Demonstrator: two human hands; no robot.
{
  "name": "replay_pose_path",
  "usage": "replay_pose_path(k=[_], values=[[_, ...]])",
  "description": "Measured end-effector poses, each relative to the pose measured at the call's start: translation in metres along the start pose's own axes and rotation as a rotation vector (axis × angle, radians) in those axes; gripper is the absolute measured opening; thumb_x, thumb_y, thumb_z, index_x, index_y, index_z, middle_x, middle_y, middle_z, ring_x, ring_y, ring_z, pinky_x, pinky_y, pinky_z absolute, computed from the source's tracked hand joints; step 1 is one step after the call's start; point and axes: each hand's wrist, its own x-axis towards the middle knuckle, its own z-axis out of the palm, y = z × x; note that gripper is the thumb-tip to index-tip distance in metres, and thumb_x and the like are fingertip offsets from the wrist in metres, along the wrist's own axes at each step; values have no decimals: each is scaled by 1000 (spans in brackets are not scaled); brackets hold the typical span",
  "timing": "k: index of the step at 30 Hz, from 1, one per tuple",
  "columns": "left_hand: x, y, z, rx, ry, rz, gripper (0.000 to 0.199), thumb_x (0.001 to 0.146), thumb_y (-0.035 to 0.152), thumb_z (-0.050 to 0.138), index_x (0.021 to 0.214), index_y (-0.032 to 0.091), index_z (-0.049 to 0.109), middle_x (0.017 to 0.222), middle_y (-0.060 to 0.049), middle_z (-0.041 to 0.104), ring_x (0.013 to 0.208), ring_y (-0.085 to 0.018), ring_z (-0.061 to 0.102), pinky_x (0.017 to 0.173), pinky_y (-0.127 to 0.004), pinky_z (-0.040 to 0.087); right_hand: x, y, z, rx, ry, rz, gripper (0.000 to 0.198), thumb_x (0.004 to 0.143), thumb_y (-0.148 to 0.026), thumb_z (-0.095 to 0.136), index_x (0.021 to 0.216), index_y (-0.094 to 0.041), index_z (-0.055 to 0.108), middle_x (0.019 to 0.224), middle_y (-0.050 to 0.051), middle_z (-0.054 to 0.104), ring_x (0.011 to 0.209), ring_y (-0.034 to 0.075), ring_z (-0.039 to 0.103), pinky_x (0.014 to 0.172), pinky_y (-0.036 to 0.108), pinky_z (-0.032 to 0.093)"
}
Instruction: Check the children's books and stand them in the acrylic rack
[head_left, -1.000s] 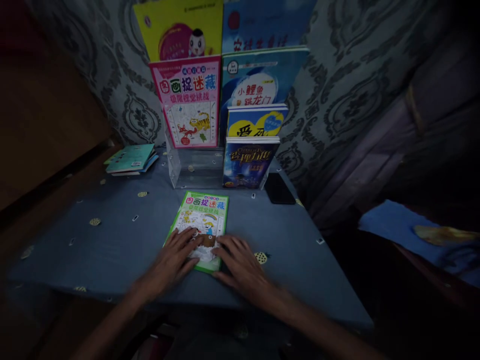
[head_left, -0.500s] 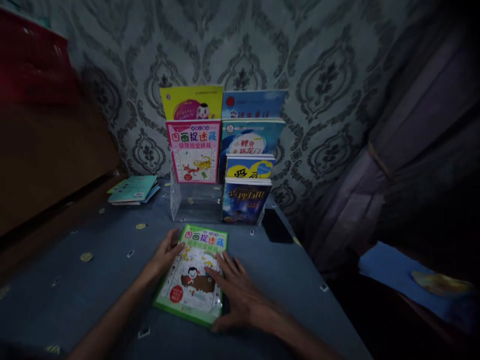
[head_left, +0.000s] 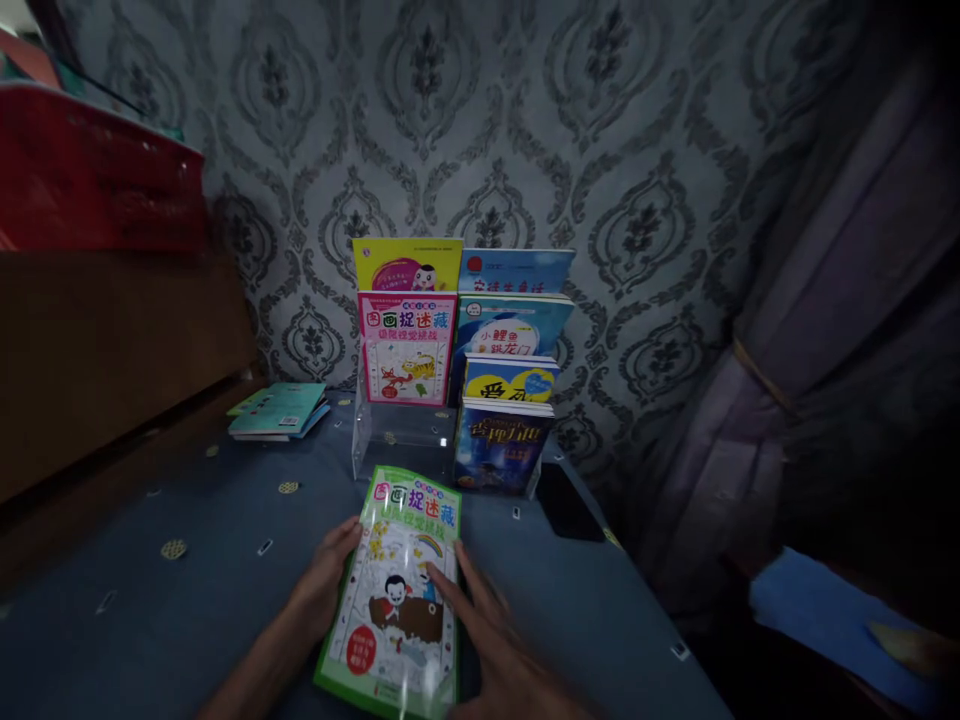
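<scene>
A green-bordered children's book (head_left: 409,650) with a cartoon figure on its cover lies between my two hands, its top edge slightly bowed and tilted toward the stand. My left hand (head_left: 322,580) grips its left edge, thumb at the cover's side. On the right edge is my right hand (head_left: 499,640), with one finger stretched over the cover and another along the side; its thumb is near the bottom corner. Just beyond the book stands a clear acrylic book stand (head_left: 362,440). It holds a pink book (head_left: 409,350), a yellow book (head_left: 405,262) and a dark blue book (head_left: 499,450).
Several thin books (head_left: 281,410) are stacked at the back left of the patterned tablecloth (head_left: 210,560). A black phone (head_left: 568,503) lies right of the stand. A red basket (head_left: 105,170) sits on a brown box (head_left: 120,350). A curtain (head_left: 795,350) hangs on the right.
The green book has come up off the table a little and tilted, held at both sides. My right hand has shifted to its right edge. The camera view has tipped upward.
</scene>
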Motion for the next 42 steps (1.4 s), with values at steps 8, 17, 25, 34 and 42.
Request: replay_pose_path(k=[8, 17, 25, 34, 42], values=[[-11, 11, 14, -77, 73, 165, 28, 77, 37, 82, 96, 19, 73, 100, -9, 81, 101, -31, 76, 92, -42, 61, 5, -13, -7, 370, 207, -41, 85, 76, -32, 74, 155, -34, 43, 146, 10, 56, 111, 29, 67, 87, 44, 60], [-11, 26, 25, 66, -16, 460, 74, 67, 80, 73, 100, 14, 77, 105, -12, 80, 108, -35, 73, 98, -44, 58, 25, -30, -18, 445, 535, -190, 40, 93, -34, 56, 132, -29, 65, 127, 11, 63, 118, 27, 64, 82, 34, 63], [12, 4, -6, 246, 35, 479, 80, 69, 89, 60, 93, 15, 78, 102, -14, 80, 104, -36, 72, 96, -47, 56, 23, -28, 0, 569, 639, -228, 23, 100, -44, 52, 104, -24, 63, 103, 8, 66, 92, 20, 67, 81, 28, 59], [-24, 58, -23, 582, -268, 480, 61, 74, 74, 70, 101, 20, 78, 100, -8, 79, 98, -30, 70, 90, -37, 56, 21, -30, -3, 787, 623, -131, 25, 101, -50, 51, 108, -26, 51, 94, 5, 66, 83, 20, 65, 80, 32, 54], [-30, 89, -24, 799, -306, 601, 53, 90, 63, 58, 119, 20, 71, 111, -10, 75, 84, -22, 65, 68, -28, 54, 39, -49, -23, 594, 642, -231, 25, 103, -43, 46, 104, -23, 61, 97, 6, 68, 86, 19, 64, 79, 29, 53]])
